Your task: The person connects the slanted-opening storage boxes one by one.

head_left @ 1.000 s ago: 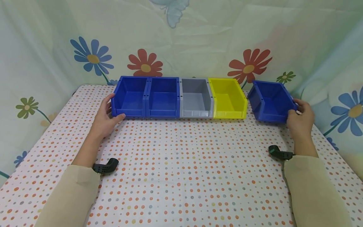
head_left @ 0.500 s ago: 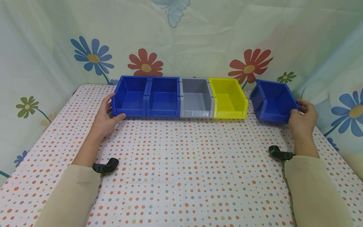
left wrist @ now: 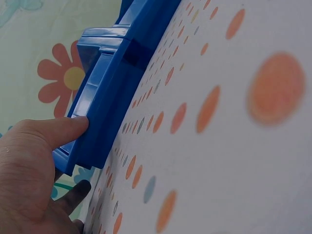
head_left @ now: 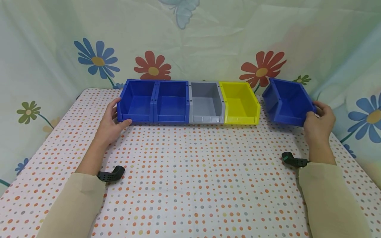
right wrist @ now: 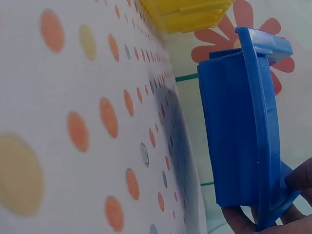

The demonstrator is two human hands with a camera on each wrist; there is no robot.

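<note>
At the far left of the row, my left hand point(head_left: 110, 124) grips the leftmost blue storage bin point(head_left: 136, 105); its thumb lies on the front lip and the fingers reach along the outer side. In the left wrist view that thumb presses on the blue plastic. My right hand point(head_left: 320, 125) holds a separate blue storage bin point(head_left: 290, 114) by its right front corner. This bin is tilted and raised, with its shadow on the cloth below in the right wrist view. Fingers point(right wrist: 239, 220) go under its bottom there, partly hidden.
Between the held bins stand a second blue bin point(head_left: 171, 118), a grey bin point(head_left: 206, 119) and a yellow bin point(head_left: 241, 120), side by side. A gap separates the yellow one from the raised bin. The dotted tablecloth point(head_left: 190, 178) ends at a flowered curtain point(head_left: 208, 49) behind.
My right hand has moved the separate blue bin rightward, away from the yellow bin, then raised and tilted it. The left hand and the row have hardly moved.
</note>
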